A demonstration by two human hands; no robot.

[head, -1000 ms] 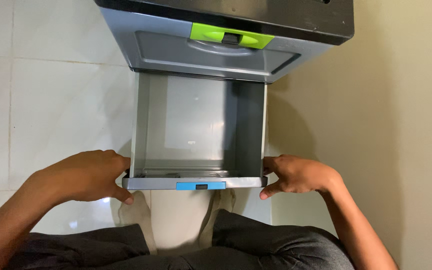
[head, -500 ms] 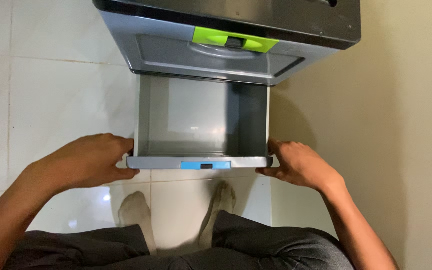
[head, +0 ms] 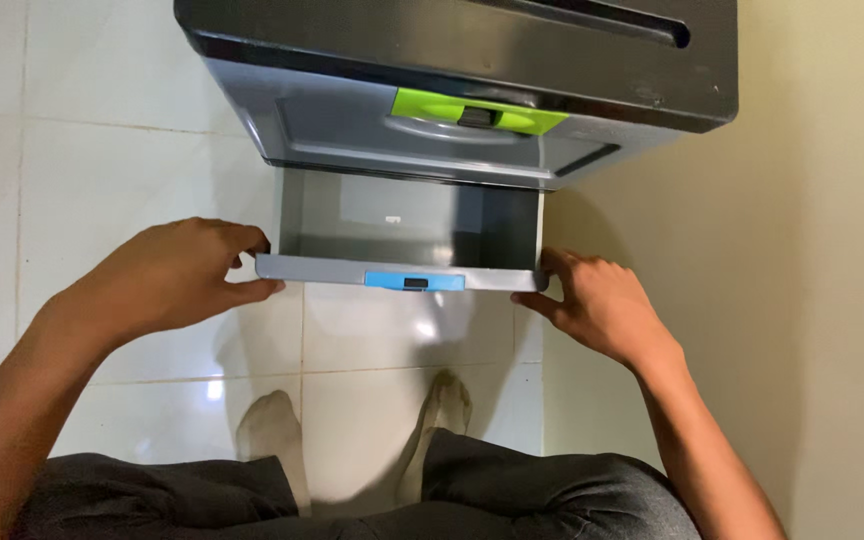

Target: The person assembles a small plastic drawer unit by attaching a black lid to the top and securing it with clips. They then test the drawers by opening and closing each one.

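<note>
Grey plastic drawer [head: 407,235] below the green-handled one [head: 479,115]: left hand [head: 177,275] and right hand [head: 597,300] pinch its front corners, apparently mid-push, needing even pressure.

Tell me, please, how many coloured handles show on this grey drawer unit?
2: a green handle on the shut upper drawer, a blue handle on the open lower drawer's front. Others may lie out of view.

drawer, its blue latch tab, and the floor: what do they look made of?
Drawer: looks like moulded grey plastic, matte; thin even walls, soft sheen. The left hand and right hand hold its front corners.
Blue latch tab: probably plastic, smooth, solid colour.
Floor: looks like glazed ceramic tile, glossy; grout lines and mirrored glare.
</note>
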